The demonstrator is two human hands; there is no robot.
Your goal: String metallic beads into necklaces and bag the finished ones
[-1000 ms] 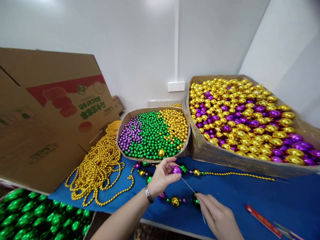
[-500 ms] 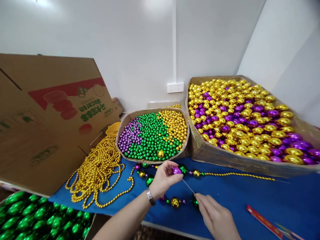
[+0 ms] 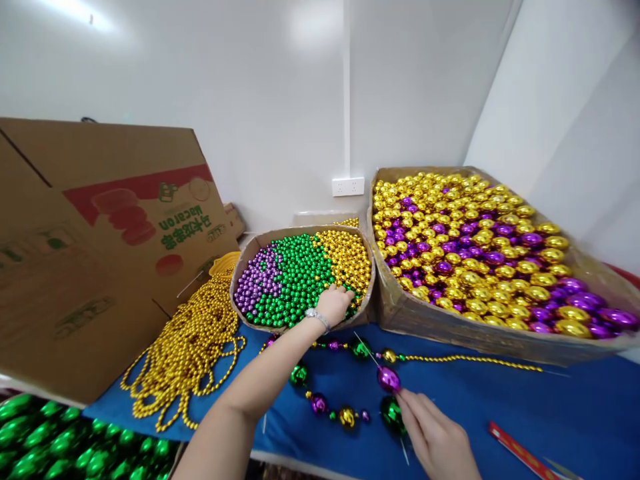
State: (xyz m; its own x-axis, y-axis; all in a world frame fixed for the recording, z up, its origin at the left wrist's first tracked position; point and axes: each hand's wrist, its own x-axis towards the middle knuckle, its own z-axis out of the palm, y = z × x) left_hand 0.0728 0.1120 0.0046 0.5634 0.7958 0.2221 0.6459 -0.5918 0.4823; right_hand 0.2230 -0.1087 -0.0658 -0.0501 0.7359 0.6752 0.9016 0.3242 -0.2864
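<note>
My left hand (image 3: 335,305), with a bracelet on its wrist, reaches into the carton of small beads (image 3: 303,267). Its bent fingers rest apart on green and gold beads near the right front; the fingertips are partly hidden. Over the blue cloth, my right hand (image 3: 434,427) is closed in a pinch on a long thin needle (image 3: 365,347). A shiny purple bead (image 3: 389,379) sits on the needle by its fingertips. Just beneath is a large green bead (image 3: 393,415). A strand of mixed beads (image 3: 319,403) curves across the cloth between my arms.
A big carton (image 3: 425,308) of gold and purple beads stands at right. Gold bead chains (image 3: 193,357) are heaped at left beside a tall cardboard box (image 3: 115,267). Large green beads (image 3: 75,443) fill the lower left. A red strip (image 3: 520,450) lies front right on the blue cloth (image 3: 460,393).
My left hand has let go of the purple bead and moved forward into the carton of small beads. The purple bead now sits lower on the needle, close to my right hand.
</note>
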